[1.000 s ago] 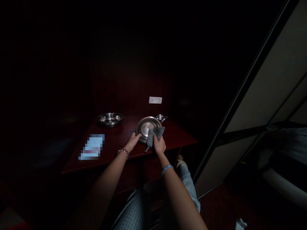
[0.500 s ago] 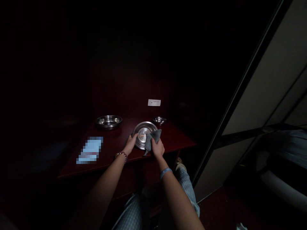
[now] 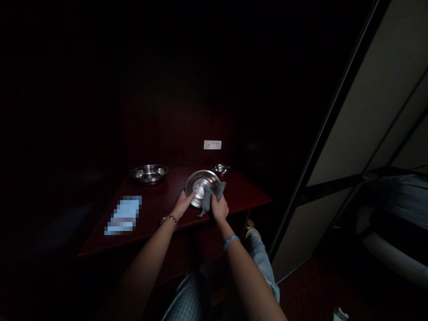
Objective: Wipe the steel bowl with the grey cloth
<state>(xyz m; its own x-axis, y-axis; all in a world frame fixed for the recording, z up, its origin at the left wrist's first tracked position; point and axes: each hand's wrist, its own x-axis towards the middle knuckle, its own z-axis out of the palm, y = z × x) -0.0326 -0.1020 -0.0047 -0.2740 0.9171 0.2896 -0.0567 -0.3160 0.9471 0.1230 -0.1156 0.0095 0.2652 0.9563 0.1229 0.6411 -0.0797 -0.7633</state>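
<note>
A round, shiny metal basin (image 3: 193,180) is tilted up toward me above the front part of the dark red table (image 3: 160,203). My left hand (image 3: 183,204) grips its lower left rim, thumb laid over the inside. In my right hand (image 3: 220,207) a grey cloth (image 3: 206,200) is bunched up and pressed against the basin's right side. One end of the cloth hangs below the rim. The fingers behind the basin and under the cloth are hidden.
A wide metal basin (image 3: 149,180) stands at the back left and a smaller metal bowl (image 3: 221,169) at the back right. A blurred-out light blue item (image 3: 123,215) lies front left. A white socket (image 3: 212,145) is on the wall. A pale panel (image 3: 347,156) rises at the right.
My left hand has shifted slightly along the rim, its thumb reaching further into the basin. The cloth stays at the right side. The whole view has shifted a little.
</note>
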